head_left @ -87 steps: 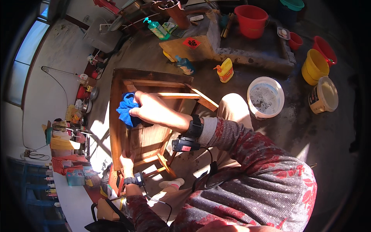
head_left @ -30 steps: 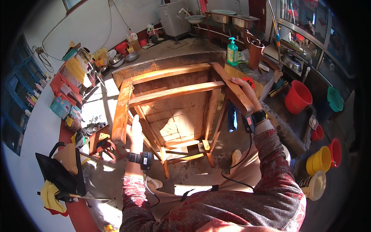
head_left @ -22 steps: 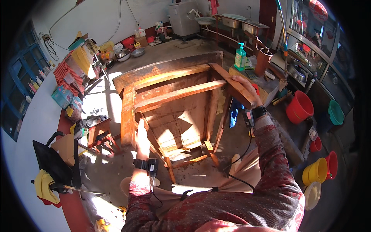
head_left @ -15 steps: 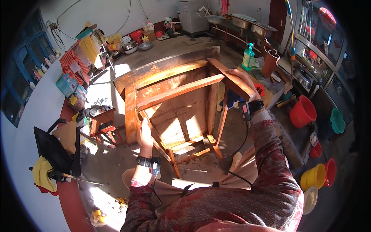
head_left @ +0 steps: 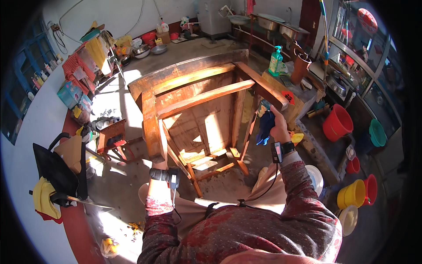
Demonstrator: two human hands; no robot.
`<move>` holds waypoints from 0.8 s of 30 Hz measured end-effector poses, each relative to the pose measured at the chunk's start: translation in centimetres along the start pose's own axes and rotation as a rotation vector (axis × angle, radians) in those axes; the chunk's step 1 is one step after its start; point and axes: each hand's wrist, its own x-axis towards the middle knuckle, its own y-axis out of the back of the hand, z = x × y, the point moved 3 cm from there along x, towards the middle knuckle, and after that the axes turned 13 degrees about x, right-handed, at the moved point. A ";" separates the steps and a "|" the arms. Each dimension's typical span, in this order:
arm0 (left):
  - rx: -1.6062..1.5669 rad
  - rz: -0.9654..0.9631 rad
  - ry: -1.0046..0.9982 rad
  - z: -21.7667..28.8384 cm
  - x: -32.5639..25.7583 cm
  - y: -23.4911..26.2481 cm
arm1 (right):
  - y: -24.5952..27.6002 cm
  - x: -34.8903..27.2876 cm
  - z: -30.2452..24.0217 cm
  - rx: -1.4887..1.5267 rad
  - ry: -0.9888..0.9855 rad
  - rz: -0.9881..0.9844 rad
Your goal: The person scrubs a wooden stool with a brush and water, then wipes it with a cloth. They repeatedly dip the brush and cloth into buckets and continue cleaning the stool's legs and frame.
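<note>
A brown wooden table [head_left: 195, 100] is tipped over in front of me, its underside and rails facing me. My left hand [head_left: 161, 164] is at the end of its near left leg, closed round it; most of the fingers are hidden behind the wood. Beyond the right leg's end, my right hand [head_left: 278, 126] is closed on a dark blue cloth [head_left: 265, 125] that hangs down with a brighter blue lower edge. This hand is apart from the table's leg. Sunlight falls in patches over the underside.
At right is a ledge with a green pump bottle [head_left: 275, 60] and a brown cylindrical container [head_left: 300, 69]. Red bucket [head_left: 337, 124] and yellow bucket [head_left: 351, 193] stand farther right. A small wooden stool [head_left: 113, 134] and a black chair [head_left: 57, 165] are at left.
My right hand has let go of the table's right leg and moved down to the blue cloth, which now shows more fully. My left hand stays at the left leg, its thumb less visible.
</note>
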 end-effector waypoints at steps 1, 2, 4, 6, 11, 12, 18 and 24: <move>0.015 0.003 -0.004 -0.3 0.1 0.0 | 0.5 -1.4 1.0 0.027 -0.051 0.037; 0.029 0.005 -0.010 -0.7 0.3 0.1 | 1.0 -2.9 1.4 0.013 -0.073 0.071; 0.055 0.002 -0.025 -1.3 1.0 0.2 | 1.4 -5.7 1.3 0.094 -0.076 0.140; 0.091 -0.009 -0.049 -1.7 2.3 0.0 | 2.2 -8.5 -1.1 0.122 0.022 0.160; 0.201 -0.136 -0.177 -0.3 8.4 -2.6 | 7.8 -17.1 -10.0 0.191 0.374 0.123; 0.227 -0.217 -0.249 0.4 9.5 -3.4 | 10.0 -19.3 -11.7 0.179 0.453 0.155; 0.417 -0.124 -0.198 1.6 9.5 -4.9 | 25.7 -31.9 -14.2 0.205 0.680 0.559; 0.447 -0.147 -0.100 2.4 9.4 -5.1 | 36.8 -38.5 -8.0 0.328 0.506 0.976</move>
